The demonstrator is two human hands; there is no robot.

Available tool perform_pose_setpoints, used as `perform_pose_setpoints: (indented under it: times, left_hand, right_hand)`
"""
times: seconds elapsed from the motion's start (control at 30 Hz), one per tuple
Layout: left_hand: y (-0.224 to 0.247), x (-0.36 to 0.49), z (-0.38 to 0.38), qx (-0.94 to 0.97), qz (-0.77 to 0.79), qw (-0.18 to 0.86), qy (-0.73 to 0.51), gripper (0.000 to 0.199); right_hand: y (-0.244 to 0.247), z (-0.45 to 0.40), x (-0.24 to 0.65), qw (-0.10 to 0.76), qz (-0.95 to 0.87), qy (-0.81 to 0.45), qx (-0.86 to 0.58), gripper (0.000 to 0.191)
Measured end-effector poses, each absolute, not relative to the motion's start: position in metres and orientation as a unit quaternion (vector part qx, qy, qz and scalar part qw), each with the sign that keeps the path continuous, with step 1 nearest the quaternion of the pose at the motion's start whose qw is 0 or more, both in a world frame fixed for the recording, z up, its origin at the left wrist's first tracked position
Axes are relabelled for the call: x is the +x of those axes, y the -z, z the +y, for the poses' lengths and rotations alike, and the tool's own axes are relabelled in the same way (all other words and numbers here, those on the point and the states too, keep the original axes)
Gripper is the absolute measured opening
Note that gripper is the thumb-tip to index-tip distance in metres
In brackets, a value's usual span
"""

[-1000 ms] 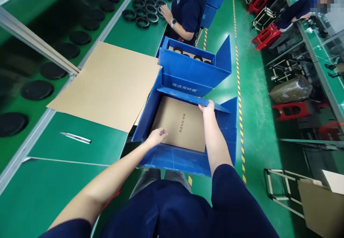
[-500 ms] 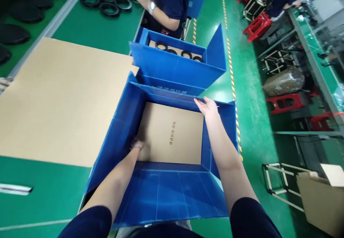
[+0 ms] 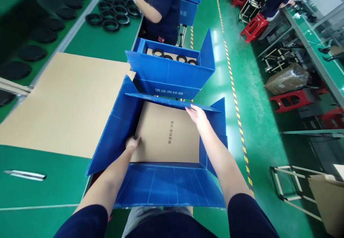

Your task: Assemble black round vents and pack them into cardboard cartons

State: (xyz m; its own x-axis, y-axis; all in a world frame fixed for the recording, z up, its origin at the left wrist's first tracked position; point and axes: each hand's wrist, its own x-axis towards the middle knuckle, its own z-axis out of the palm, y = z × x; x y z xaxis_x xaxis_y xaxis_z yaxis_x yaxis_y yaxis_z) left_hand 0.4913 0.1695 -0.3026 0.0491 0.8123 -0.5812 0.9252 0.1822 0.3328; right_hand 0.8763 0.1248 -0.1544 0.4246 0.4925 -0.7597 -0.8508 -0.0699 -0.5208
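In front of me stands a blue corrugated-plastic box (image 3: 169,186) with its flaps raised or spread. A brown cardboard sheet (image 3: 158,132) with printed characters lies inside it. My left hand (image 3: 132,143) is down inside by the left wall, at the sheet's left edge. Its thumb points out over the cardboard, and the other fingers are partly hidden in shadow. My right hand (image 3: 196,114) has its fingers stretched out against the far flap (image 3: 161,100), which leans inward over the sheet's far edge.
A large cardboard sheet (image 3: 67,101) lies on the green table to the left, with a silver pen-like tool (image 3: 25,175) nearby. Beyond is another blue box (image 3: 166,69) holding black rings. A co-worker (image 3: 163,8) stands by more black rings (image 3: 110,14). Red stools (image 3: 254,28) stand right.
The far flap has tipped inward over the box, and my right hand has moved left with it. My left hand has shifted slightly left and up. The co-worker's hand has lifted off the rings.
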Motion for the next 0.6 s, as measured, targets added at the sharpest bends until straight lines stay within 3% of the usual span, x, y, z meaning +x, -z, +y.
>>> perform_pose_setpoints:
  times: [0.23, 0.4, 0.6]
  left_hand:
    - [0.194, 0.516, 0.150, 0.458, 0.703, 0.544, -0.035, 0.028]
    - [0.099, 0.539, 0.146, 0.415, 0.685, 0.592, -0.089, 0.025]
    - [-0.092, 0.506, 0.137, 0.447, 0.633, 0.614, -0.147, 0.038]
  right_hand:
    - [0.137, 0.081, 0.855, 0.650, 0.167, -0.541, -0.507, 0.018]
    - [0.102, 0.025, 0.863, 0.630, 0.109, -0.606, -0.474, 0.020]
    - [0.108, -0.071, 0.921, 0.627, 0.020, -0.601, -0.494, 0.025]
